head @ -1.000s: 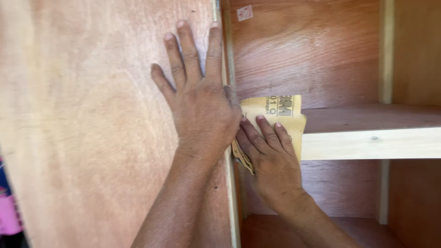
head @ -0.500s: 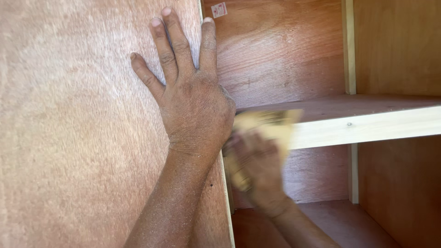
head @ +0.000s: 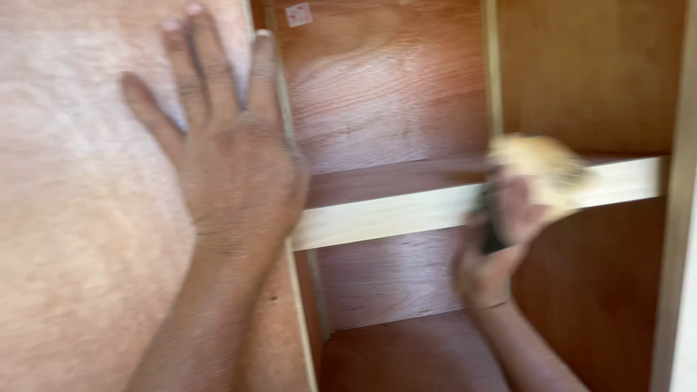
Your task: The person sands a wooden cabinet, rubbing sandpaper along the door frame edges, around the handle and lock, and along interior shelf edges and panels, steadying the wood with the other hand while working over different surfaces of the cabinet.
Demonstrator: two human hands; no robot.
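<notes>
Reddish plywood cabinet (head: 392, 94) interior, shelf edge being rubbed with abrasive paper.

Nearest the camera, the left hand (head: 225, 167) lies flat and fully spread on the pale plywood side panel (head: 80, 218), fingers pointing up and gripping nothing. Further in, the right hand (head: 508, 225), blurred, is curled around a folded piece of yellowish sandpaper (head: 541, 167), pressing it against the light, bare-wood front strip of the shelf (head: 392, 214), near that strip's right end. How much of the strip is smoothed cannot be read from the wood; the short stretch right of the paper looks unreached. Behind stands the cabinet's red-brown back wall, bearing a small white sticker (head: 298, 14).
</notes>
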